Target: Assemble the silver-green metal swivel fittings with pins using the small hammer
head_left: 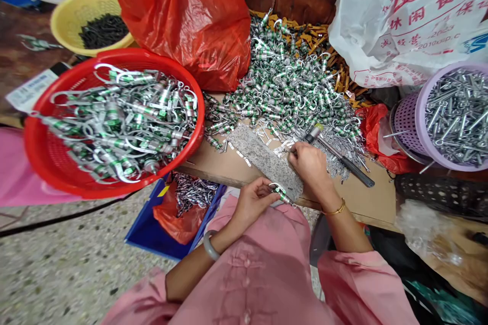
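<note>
My left hand [251, 203] is shut on a small silver fitting with a green band [282, 194], just off the near corner of a grey stone slab [263, 157]. My right hand [310, 165] rests by the slab's far edge, its fingertips pinching a tiny silver piece [286, 152]. Beyond that hand lies a small hammer with a black handle [340, 157]. Loose silver bits [335, 155] are scattered under it. A large heap of green-banded silver fittings [282, 71] covers the wooden board [375, 198] behind the slab.
A red basket [114, 122] full of longer fittings stands to the left, and a lilac basket [453, 117] of plain silver parts to the right. Red [186, 15] and white [404, 25] plastic bags stand behind. Below the board sits a blue crate [168, 228].
</note>
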{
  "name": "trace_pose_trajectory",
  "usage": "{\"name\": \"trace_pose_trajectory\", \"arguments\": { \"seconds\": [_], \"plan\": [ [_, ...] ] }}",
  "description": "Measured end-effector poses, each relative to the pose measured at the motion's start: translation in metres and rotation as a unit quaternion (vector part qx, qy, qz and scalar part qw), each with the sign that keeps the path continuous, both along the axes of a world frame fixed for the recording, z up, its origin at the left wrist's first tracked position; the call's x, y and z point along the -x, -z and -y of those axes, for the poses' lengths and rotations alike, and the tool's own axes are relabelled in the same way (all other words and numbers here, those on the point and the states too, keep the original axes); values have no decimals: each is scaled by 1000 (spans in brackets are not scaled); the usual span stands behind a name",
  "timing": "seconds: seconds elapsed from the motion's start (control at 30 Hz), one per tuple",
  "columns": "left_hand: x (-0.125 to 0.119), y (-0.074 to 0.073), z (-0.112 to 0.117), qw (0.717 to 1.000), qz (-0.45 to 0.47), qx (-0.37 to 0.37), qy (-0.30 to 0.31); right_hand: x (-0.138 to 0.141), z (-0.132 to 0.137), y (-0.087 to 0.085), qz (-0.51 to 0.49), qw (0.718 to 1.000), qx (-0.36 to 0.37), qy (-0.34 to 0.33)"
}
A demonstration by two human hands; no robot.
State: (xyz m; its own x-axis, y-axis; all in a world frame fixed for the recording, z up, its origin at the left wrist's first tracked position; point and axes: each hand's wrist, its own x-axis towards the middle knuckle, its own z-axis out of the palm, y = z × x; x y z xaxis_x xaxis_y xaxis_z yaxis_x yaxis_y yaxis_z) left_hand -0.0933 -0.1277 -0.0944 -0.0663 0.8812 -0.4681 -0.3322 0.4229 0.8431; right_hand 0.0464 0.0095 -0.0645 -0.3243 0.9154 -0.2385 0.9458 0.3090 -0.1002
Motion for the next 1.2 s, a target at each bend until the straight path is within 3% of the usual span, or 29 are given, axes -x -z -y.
{"name": "trace_pose_trajectory", "arguments": {
  "seconds": [0.23,0.47,0.63,0.7,0.83,0.93,1.2],
  "plan": [
    [1,1,-1,1000,12,-2,9,-38,16,7,-236,972,6,6],
    [0,2,0,1000,20,-6,3,-47,40,-14,-234,972,-33,7],
    [0,3,0,999,34,-10,0,-32,64,-21,-377,921,91,25],
    [0,4,-1,999,35,-12,1,-28,70,-18,-357,930,80,17],
    [1,3,-1,1000,26,-13,1,-31,72,-16,-218,975,7,-31],
    [1,3,-2,1000,20,-7,-1,-34,72,-21,-158,985,-4,-69],
    [0,4,-2,1000,28,-7,-3,-22,86,-18,-254,963,87,17]
  ]
}}
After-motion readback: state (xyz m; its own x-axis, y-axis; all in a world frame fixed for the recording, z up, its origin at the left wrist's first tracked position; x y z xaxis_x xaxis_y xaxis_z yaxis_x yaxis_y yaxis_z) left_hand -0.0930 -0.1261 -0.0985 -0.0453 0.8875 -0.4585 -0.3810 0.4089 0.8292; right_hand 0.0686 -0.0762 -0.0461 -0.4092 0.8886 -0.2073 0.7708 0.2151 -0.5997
